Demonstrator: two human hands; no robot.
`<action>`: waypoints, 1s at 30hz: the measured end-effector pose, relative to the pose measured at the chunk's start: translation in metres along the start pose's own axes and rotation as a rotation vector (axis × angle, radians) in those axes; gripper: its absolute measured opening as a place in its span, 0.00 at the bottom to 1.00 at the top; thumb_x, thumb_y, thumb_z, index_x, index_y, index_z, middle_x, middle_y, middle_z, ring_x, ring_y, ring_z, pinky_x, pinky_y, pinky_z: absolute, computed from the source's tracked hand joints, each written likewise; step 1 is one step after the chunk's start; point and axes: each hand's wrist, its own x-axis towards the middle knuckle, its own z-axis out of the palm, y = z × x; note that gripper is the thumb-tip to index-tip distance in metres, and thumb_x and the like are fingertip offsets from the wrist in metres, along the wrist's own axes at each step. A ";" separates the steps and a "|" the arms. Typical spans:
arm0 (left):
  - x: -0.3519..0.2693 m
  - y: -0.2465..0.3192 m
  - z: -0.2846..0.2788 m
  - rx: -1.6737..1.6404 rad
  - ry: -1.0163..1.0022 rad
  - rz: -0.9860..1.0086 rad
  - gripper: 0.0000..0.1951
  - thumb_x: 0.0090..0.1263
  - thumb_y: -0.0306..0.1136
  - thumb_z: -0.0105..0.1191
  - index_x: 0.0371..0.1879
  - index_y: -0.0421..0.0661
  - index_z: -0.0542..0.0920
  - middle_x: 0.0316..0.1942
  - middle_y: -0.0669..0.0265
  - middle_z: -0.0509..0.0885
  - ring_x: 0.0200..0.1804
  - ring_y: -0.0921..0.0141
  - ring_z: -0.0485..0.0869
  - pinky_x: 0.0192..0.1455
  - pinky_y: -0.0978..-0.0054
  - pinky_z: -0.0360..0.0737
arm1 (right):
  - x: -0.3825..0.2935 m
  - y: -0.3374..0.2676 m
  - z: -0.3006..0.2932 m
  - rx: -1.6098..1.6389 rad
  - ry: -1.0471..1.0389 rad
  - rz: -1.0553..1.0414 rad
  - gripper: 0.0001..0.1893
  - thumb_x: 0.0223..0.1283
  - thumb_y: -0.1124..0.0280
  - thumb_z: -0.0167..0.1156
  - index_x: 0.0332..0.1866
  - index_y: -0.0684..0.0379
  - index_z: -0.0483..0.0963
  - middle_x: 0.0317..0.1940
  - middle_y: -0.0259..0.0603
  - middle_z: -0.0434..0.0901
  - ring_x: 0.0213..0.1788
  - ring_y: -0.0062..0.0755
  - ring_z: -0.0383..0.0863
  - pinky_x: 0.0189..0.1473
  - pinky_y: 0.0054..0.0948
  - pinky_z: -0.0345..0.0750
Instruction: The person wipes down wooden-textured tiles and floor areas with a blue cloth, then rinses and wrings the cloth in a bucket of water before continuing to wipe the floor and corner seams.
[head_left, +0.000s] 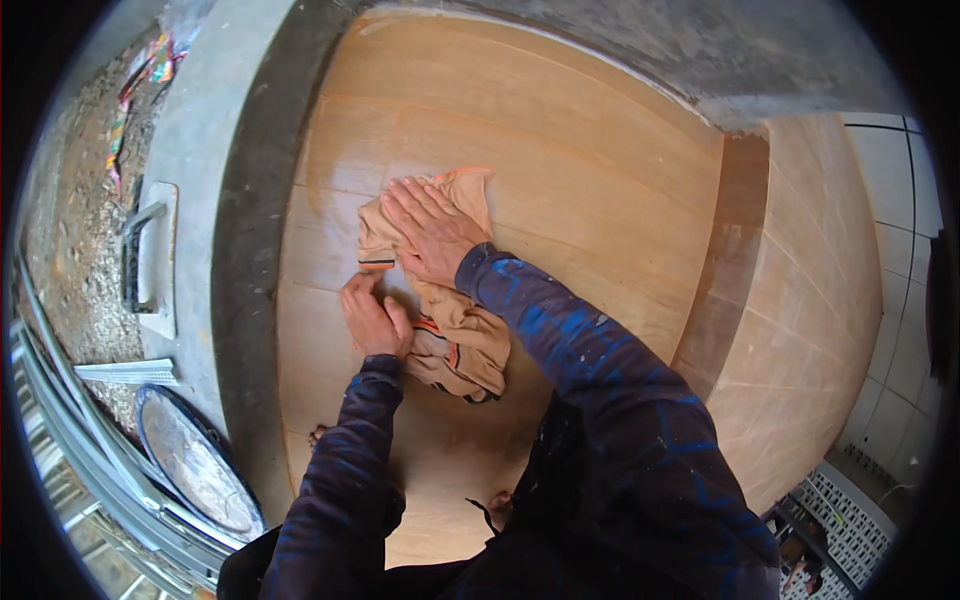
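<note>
My right hand lies flat on a tan cloth garment with orange and black trim. Its fingers point away from me and press one part of the fabric against the tan tiled floor. The rest of the garment is bunched nearer to me, below the right wrist. Just left of the bunched part, my left hand leans on the tiles, its thumb apart from the fingers and nothing seen in it. The floor has a wet-looking shine around the cloth.
A dark concrete curb borders the floor on the left. Beyond it are a plastering trowel, a perforated metal strip, a round black tub with whitish residue and metal channels. A tiled step rises right; a white plastic crate stands lower right.
</note>
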 end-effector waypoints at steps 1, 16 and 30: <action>0.007 0.000 -0.002 0.012 0.027 0.020 0.20 0.67 0.28 0.49 0.58 0.38 0.75 0.54 0.47 0.76 0.55 0.48 0.76 0.60 0.53 0.75 | -0.011 0.004 -0.002 0.046 0.006 -0.027 0.44 0.65 0.55 0.63 0.83 0.65 0.59 0.85 0.55 0.57 0.87 0.53 0.53 0.87 0.48 0.52; 0.010 0.015 0.002 0.072 0.000 -0.003 0.21 0.66 0.29 0.52 0.59 0.40 0.75 0.54 0.48 0.77 0.57 0.47 0.76 0.64 0.50 0.72 | -0.313 0.104 -0.077 -0.167 0.034 0.709 0.50 0.65 0.63 0.60 0.85 0.74 0.43 0.85 0.69 0.46 0.88 0.67 0.40 0.88 0.55 0.38; 0.019 0.022 -0.004 0.189 -0.115 -0.121 0.28 0.60 0.31 0.57 0.63 0.47 0.77 0.72 0.54 0.75 0.76 0.53 0.71 0.73 0.50 0.64 | 0.153 0.156 -0.012 -0.176 0.458 0.360 0.37 0.69 0.57 0.62 0.80 0.63 0.64 0.80 0.63 0.59 0.82 0.64 0.57 0.83 0.54 0.54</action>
